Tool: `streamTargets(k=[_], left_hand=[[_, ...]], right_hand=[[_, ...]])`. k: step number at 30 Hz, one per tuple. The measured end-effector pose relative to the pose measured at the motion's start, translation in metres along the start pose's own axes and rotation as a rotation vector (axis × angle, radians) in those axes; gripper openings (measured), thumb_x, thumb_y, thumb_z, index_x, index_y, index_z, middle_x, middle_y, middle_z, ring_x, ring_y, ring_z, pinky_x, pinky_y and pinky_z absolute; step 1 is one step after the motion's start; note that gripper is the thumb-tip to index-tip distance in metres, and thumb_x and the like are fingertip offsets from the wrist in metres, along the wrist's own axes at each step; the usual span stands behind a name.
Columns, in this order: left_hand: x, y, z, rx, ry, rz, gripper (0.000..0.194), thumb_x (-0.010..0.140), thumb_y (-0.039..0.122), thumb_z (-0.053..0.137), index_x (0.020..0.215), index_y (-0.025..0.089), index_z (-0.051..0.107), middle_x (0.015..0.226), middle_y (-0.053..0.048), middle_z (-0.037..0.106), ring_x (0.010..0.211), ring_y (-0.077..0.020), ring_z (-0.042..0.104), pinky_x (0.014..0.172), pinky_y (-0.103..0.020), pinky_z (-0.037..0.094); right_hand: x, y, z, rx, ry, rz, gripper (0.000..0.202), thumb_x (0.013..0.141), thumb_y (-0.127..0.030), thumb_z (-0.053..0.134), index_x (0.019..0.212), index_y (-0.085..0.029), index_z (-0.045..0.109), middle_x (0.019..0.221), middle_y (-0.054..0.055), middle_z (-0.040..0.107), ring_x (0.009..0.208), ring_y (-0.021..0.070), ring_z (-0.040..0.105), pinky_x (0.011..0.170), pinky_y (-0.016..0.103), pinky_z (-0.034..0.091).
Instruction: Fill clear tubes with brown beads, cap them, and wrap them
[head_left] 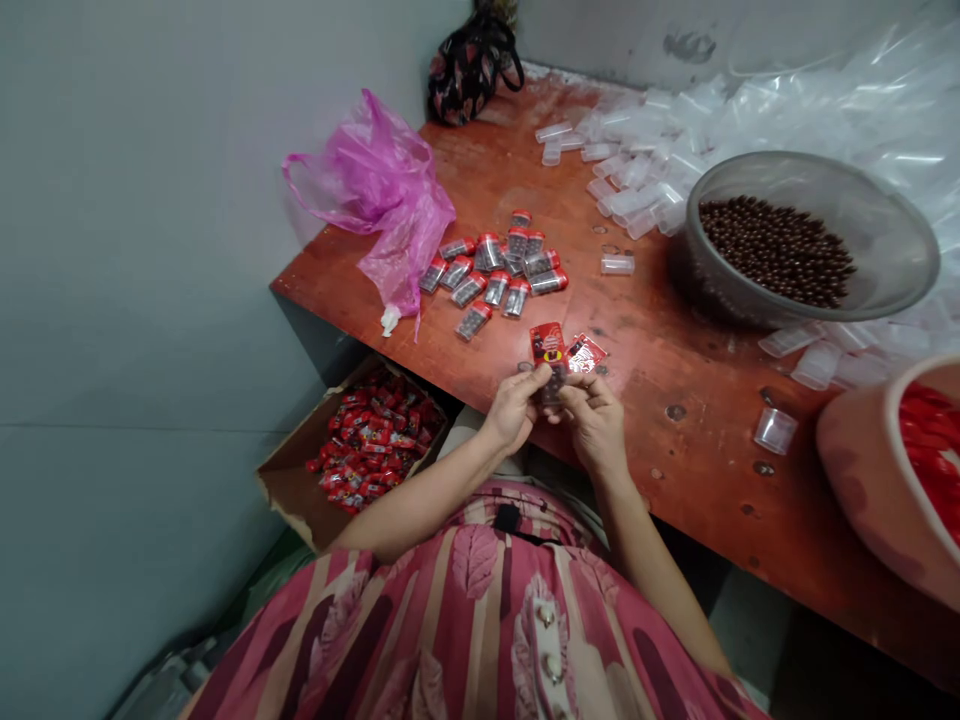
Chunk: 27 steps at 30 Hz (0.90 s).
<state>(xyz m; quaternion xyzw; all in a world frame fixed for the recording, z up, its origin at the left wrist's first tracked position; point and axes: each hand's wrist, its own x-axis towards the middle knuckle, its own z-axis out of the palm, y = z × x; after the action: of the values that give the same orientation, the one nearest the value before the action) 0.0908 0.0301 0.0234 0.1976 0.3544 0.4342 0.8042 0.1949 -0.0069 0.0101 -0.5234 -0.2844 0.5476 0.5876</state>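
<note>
At the table's front edge, my left hand [517, 408] is closed on a small clear container [553, 386] with dark balls inside. My right hand [598, 418] pinches the same container from the other side. A red printed label [547, 342] rises above the container between my hands; whether it is stuck on or lies behind, I cannot tell. Just beyond my right fingers, a red-and-white label sheet [585, 353] rests on the table. Farther off stand and lie several filled containers with red caps [496, 288].
A pink plastic bag [390, 180] lies at the left of the red-brown table [675, 370]. Right are a grey basin [694, 210] of brown balls, a pink tub [855, 450] of red pieces and piled clear containers [645, 190]. Below left, a cardboard box [289, 470] holds red-wrapped items.
</note>
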Motion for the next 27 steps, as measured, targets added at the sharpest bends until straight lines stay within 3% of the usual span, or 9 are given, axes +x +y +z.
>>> streamTargets(k=[4, 10, 16, 18, 20, 22, 24, 25, 27], left_hand=[[0.0, -0.001, -0.001, -0.018, 0.053, 0.084, 0.04, 0.059, 0.044, 0.081, 0.067, 0.011, 0.059, 0.06, 0.002, 0.056, 0.05, -0.0053, 0.049, 0.045, -0.018, 0.04], [-0.012, -0.012, -0.011, 0.064, 0.066, 0.124, 0.039, 0.061, 0.044, 0.08, 0.063, 0.011, 0.06, 0.056, 0.001, 0.057, 0.051, -0.0062, 0.052, 0.055, -0.02, 0.044], [-0.038, -0.007, -0.046, 0.268, 0.102, 0.149, 0.033, 0.067, 0.041, 0.077, 0.063, 0.011, 0.065, 0.062, -0.002, 0.063, 0.06, -0.0105, 0.058, 0.066, -0.025, 0.048], [-0.052, -0.001, -0.062, 0.212, 0.161, 0.185, 0.028, 0.067, 0.038, 0.078, 0.077, 0.013, 0.07, 0.075, -0.004, 0.069, 0.071, -0.0131, 0.063, 0.075, -0.027, 0.05], [-0.066, 0.007, -0.078, 0.082, 0.29, 0.245, 0.034, 0.071, 0.044, 0.074, 0.092, 0.017, 0.07, 0.094, -0.006, 0.072, 0.087, -0.0168, 0.067, 0.085, -0.031, 0.052], [-0.076, 0.014, -0.091, -0.011, 0.464, 0.308, 0.045, 0.076, 0.057, 0.064, 0.096, 0.017, 0.069, 0.106, -0.01, 0.07, 0.098, -0.0191, 0.067, 0.089, -0.033, 0.052], [-0.079, 0.019, -0.097, -0.005, 0.56, 0.335, 0.052, 0.077, 0.064, 0.057, 0.098, 0.017, 0.068, 0.11, -0.012, 0.07, 0.097, -0.0203, 0.068, 0.088, -0.034, 0.054], [-0.077, 0.02, -0.096, 0.055, 0.552, 0.337, 0.052, 0.077, 0.064, 0.058, 0.099, 0.017, 0.068, 0.11, -0.013, 0.07, 0.095, -0.0209, 0.069, 0.086, -0.035, 0.054], [-0.064, 0.02, -0.084, 0.308, 0.415, 0.362, 0.044, 0.075, 0.054, 0.066, 0.1, 0.018, 0.07, 0.11, -0.013, 0.07, 0.094, -0.0225, 0.069, 0.087, -0.037, 0.054]], right_hand=[[-0.004, -0.001, -0.001, -0.012, -0.039, -0.044, 0.03, 0.068, -0.032, 0.079, 0.091, -0.02, 0.065, 0.075, -0.001, 0.07, 0.064, 0.0112, 0.068, 0.066, 0.025, 0.058], [0.005, 0.011, 0.002, 0.095, 0.012, 0.048, 0.029, 0.062, -0.034, 0.08, 0.075, -0.019, 0.059, 0.055, -0.005, 0.065, 0.046, 0.0088, 0.061, 0.049, 0.019, 0.051], [0.006, 0.015, 0.034, 0.037, -0.179, 0.197, 0.038, 0.063, -0.044, 0.078, 0.062, -0.019, 0.049, 0.042, -0.007, 0.055, 0.032, 0.0056, 0.045, 0.033, 0.015, 0.033], [0.002, 0.012, 0.048, -0.016, -0.271, 0.207, 0.04, 0.063, -0.047, 0.078, 0.062, -0.019, 0.049, 0.043, -0.007, 0.056, 0.034, 0.0058, 0.047, 0.034, 0.015, 0.034], [-0.001, 0.008, 0.055, -0.06, -0.328, 0.188, 0.04, 0.063, -0.051, 0.076, 0.066, -0.019, 0.053, 0.049, -0.005, 0.059, 0.038, 0.0068, 0.051, 0.035, 0.016, 0.037], [-0.001, 0.002, 0.051, -0.084, -0.319, 0.148, 0.041, 0.066, -0.055, 0.073, 0.068, -0.019, 0.054, 0.052, -0.004, 0.061, 0.04, 0.0074, 0.053, 0.037, 0.016, 0.039], [0.001, -0.003, 0.038, -0.105, -0.251, 0.1, 0.04, 0.07, -0.056, 0.07, 0.069, -0.019, 0.055, 0.054, -0.004, 0.061, 0.041, 0.0071, 0.053, 0.038, 0.016, 0.04], [0.002, -0.006, 0.029, -0.119, -0.208, 0.076, 0.039, 0.072, -0.055, 0.069, 0.069, -0.019, 0.055, 0.055, -0.004, 0.061, 0.041, 0.0068, 0.053, 0.039, 0.016, 0.04], [0.003, -0.011, 0.01, -0.146, -0.111, 0.033, 0.037, 0.075, -0.054, 0.068, 0.07, -0.019, 0.055, 0.057, -0.004, 0.061, 0.042, 0.0066, 0.054, 0.04, 0.016, 0.041]])
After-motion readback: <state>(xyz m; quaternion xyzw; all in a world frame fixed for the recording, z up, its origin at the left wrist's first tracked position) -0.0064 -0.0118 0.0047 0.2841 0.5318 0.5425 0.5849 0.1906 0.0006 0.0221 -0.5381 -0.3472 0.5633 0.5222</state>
